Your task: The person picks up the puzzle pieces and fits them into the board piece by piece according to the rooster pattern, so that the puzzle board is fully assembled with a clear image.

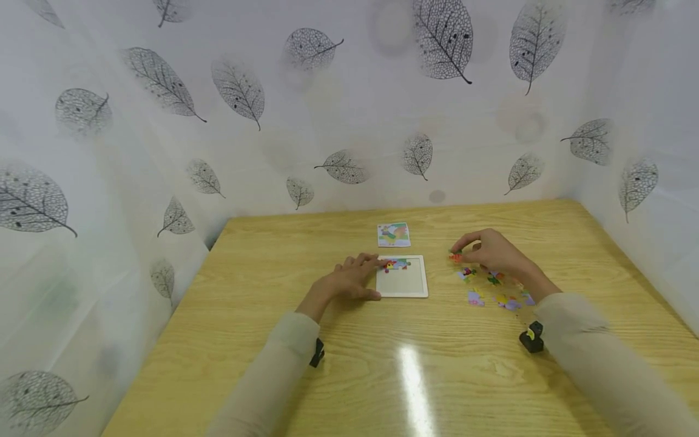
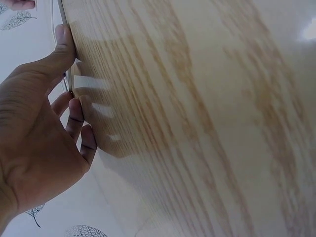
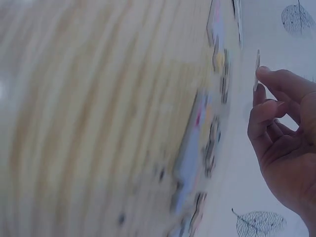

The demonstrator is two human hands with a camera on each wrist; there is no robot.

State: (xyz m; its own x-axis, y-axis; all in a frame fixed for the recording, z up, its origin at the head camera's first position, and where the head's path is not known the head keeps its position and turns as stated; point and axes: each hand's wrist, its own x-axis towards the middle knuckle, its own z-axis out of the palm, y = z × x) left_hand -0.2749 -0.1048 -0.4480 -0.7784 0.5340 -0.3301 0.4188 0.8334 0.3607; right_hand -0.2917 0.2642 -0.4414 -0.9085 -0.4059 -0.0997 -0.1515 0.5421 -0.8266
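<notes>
A shallow white-rimmed puzzle tray (image 1: 406, 283) lies in the middle of the table, with several joined colourful pieces (image 1: 403, 264) along its far edge. My left hand (image 1: 352, 278) rests at the tray's left side, forefinger reaching over the joined pieces and thumb near the front left corner. In the left wrist view, the thumb (image 2: 61, 42) lies along the tray's edge. Between thumb and forefinger my right hand (image 1: 496, 252) pinches a red and green puzzle piece (image 1: 455, 257), held to the right of the tray. The right wrist view shows that piece (image 3: 257, 70) edge-on, above the table.
Several loose puzzle pieces (image 1: 508, 301) lie below and beside the right hand, some partly hidden by it. A small picture card (image 1: 394, 235) lies just behind the tray. White leaf-printed curtains (image 1: 349, 121) stand around the wooden table (image 1: 349, 364).
</notes>
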